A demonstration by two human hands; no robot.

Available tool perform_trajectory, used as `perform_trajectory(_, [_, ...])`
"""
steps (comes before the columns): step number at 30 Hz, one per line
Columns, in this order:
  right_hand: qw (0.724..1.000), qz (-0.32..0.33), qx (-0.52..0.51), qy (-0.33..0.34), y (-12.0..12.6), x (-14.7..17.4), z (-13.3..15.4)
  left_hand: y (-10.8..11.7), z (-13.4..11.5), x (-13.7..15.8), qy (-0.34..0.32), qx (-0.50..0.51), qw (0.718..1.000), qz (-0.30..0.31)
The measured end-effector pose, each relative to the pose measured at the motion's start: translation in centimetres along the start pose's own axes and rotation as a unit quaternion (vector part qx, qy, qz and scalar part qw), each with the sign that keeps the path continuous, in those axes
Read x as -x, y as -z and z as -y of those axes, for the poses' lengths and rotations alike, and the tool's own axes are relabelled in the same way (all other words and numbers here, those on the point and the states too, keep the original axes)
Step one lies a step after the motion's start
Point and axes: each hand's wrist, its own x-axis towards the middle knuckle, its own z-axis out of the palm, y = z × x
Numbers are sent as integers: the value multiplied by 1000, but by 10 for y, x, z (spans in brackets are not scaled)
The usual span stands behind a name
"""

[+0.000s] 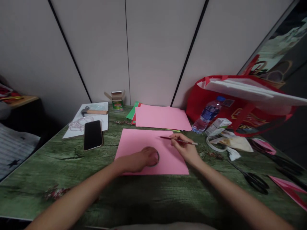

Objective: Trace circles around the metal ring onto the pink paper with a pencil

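L hand [141, 158] was set down over a ring [158, 156] on the near pink sheets [131, 140]; whether its fingers were closed on the ring couldn't be told. R hand [185, 146], held apart from the L, was clamped w/ thumb & fingers on a slim dark pencil [165, 138], tip pointed L over the same sheets, R of the ring. Contact btwn tip & paper couldn't be made out. Sheets were stacked mid-worktop [155, 198]; just beyond, a 2nd pink stack [163, 116] was laid partly over green sheets [131, 112]. To the L, a phone [93, 135] was set partly over a white sheet [74, 133], w/ a hammer [97, 111] laid on it. To the R, a bottle [208, 114] was placed beside a red bag [196, 95], w/ black-handled scissors [256, 182] nearer the front.
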Motion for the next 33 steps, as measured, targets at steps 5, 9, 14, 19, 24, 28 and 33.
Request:
perform_trajectory(5, [971,87,-177,-134,-39,-55,2,-10,-8,1,41,-60,997,-5])
perform_trajectory(9, [932,195,-256,-167,-78,-69,9,-30,-13,-1,88,-110,989,-48])
perform_trajectory(14, [927,318,-159,-117,-104,-63,23,-55,-12,-3,94,-176,977,-78])
perform_trajectory(19, [906,422,29,9,-102,-57,37,-66,-11,-3,114,-199,971,-71])
perform_trajectory(24, [889,450,82,38,-100,-55,43,-68,-13,-4,111,-210,969,-67])
perform_trajectory(28, [877,460,124,63,-101,-54,46,-68,-14,-5,107,-208,971,-57])
perform_trajectory(33, [894,419,152,46,-104,-55,45,-67,-14,-6,109,-204,971,-62])
